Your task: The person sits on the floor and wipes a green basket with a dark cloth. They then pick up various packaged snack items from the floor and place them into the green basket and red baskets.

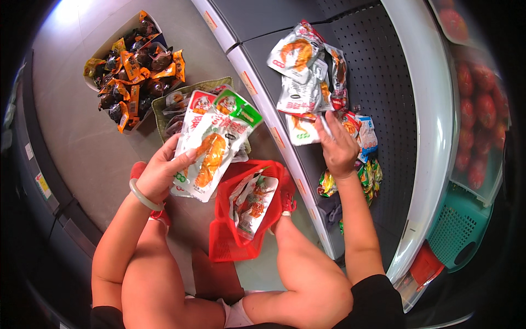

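Observation:
My left hand (164, 168), with a pale bangle at the wrist, holds vacuum-sealed snack packets (213, 152); the top one is white with a green corner and shows brown food. My right hand (339, 144) is over the dark shelf, its fingers at a white packet (302, 129) at the lower end of a pile; whether they grip it is hidden. More silver-white food packets (298, 55) lie piled beyond it. Between my legs stands a red plastic basket (220, 205) with several upright packets (257, 201) in it.
A box of wrapped dark eggs (131, 66) and a green basket of packets (160, 119) stand on the floor at left. The shelf's white front edge (263, 111) runs between my hands. Small colourful packets (370, 177) lie near my right forearm. A teal basket (456, 226) is at far right.

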`<state>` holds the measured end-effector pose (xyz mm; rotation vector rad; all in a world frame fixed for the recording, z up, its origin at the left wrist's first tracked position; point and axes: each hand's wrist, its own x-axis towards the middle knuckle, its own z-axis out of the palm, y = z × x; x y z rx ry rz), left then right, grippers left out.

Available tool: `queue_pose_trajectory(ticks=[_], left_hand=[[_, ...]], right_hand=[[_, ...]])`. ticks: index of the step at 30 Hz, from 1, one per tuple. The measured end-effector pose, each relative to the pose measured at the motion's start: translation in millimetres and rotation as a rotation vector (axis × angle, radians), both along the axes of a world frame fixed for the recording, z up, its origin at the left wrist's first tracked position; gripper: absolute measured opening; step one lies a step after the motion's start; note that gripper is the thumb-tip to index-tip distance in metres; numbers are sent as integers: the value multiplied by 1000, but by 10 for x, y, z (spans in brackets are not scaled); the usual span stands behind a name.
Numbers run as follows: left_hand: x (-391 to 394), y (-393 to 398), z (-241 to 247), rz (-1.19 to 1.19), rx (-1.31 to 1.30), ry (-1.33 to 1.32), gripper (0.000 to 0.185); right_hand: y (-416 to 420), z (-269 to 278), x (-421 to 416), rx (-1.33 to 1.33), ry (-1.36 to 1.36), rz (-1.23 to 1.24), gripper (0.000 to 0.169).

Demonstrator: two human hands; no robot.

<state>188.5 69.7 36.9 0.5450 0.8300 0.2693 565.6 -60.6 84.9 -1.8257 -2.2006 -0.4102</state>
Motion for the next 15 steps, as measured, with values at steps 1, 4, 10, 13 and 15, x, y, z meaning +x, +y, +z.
queue_pose_trajectory(ticks=[1,4,10,13,15], left_hand=[[20,-7,-6,29,-17,-13,57],[67,-29,25,104,-75,-32,56],[169,-62,34,134,-75,-45,53],[197,-63,59,159,-125,-79,51],[176,-61,56,169,-145,-104,51]], right_hand=[[-91,-1,-13,24,-38,53,35],[-411,94,-128,78,-89,96,31],[-875,147,-203,-196,-17,146,37],[-1024,73,-187,-225,-24,73,38],[-1010,17,-277,-161,-78,-17,38]])
